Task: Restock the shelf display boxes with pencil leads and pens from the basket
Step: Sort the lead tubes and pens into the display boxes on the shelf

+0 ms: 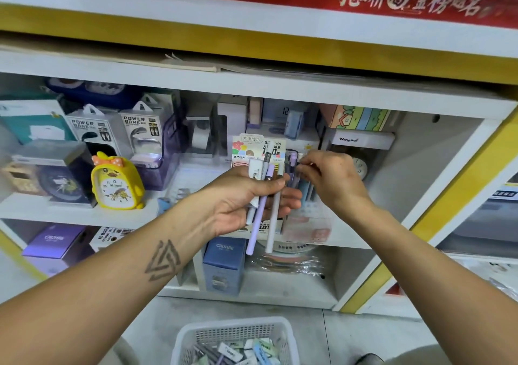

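Note:
My left hand (246,199) grips a bunch of pastel pens (262,210), purple and pale grey, in front of the middle shelf. Behind them stands a display box (259,147) with a colourful header card. My right hand (333,179) pinches the top of a pen (293,165) standing in the clear display box just right of the bunch, among other upright pens. The white basket (196,336) sits on the floor at the bottom edge, holding several lead cases and pens.
A yellow duck alarm clock (116,182) and power bank boxes (141,129) stand on the shelf to the left. Blue and purple boxes (224,263) fill the lower shelf. A white clock box (361,140) sits right of my hands. The yellow shelf frame (448,188) runs along the right.

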Demonstrator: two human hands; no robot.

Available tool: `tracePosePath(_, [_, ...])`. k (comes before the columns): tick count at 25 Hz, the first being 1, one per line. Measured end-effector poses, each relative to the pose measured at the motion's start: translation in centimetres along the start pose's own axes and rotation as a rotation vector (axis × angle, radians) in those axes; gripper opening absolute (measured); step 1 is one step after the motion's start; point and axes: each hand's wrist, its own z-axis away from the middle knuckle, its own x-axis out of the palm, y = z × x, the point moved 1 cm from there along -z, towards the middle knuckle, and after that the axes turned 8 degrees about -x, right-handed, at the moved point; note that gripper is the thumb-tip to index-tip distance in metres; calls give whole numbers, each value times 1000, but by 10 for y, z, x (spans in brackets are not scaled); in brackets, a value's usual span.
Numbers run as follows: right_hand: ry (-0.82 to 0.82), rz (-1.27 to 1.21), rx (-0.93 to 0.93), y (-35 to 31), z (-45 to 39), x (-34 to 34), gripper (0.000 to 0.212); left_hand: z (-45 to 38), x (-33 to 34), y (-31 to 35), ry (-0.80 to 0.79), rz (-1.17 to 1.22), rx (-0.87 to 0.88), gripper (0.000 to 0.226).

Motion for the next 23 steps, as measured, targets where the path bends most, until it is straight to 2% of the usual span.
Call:
tracePosePath(2, [-135,137,-62,-2,-2,3,18,1,-1,0,5,-35,7,26])
tracePosePath(4, [-151,90,-39,-9,-4,4,25,1,0,0,1,-60,12,25])
tracePosePath(6, [-13,-248,128,-19,-5,-3,21,1,0,0,-13,-72,8,22])
tracePosePath(8, [-38,-692,326,-28,-7,-12,22,0,0,0,-24,-88,8,21])
tracePosePath(10, [-160,-837,345,-34,-6,-15,19,-1,1,-1,-36,-105,12,21])
tracePosePath(12, [-198,-935,336,-40,-4,-14,12,-2,1,-2,-46,-113,8,21])
tracePosePath(14, [-127,-1017,400,-38,-4,-14,8,-2,0,-2,-68,-129,-15,24])
tracePosePath(17, [216,-1155,579,-24,-10,-23,10,1,-3,-2,-81,-157,-74,22])
tracePosePath(18, [329,-1127,606,-17,-12,-28,11,1,-5,-1,-65,-152,-87,20])
tracePosePath(20, [446,-929,576,-7,-14,-36,11,2,-11,0,-8,-117,-95,23])
tracePosePath(22, [434,-655,467,-1,-12,-38,8,2,-17,3,59,-67,-71,29])
tracePosePath(23, [378,-510,397,-1,-10,-37,4,1,-19,4,83,-38,-52,28])
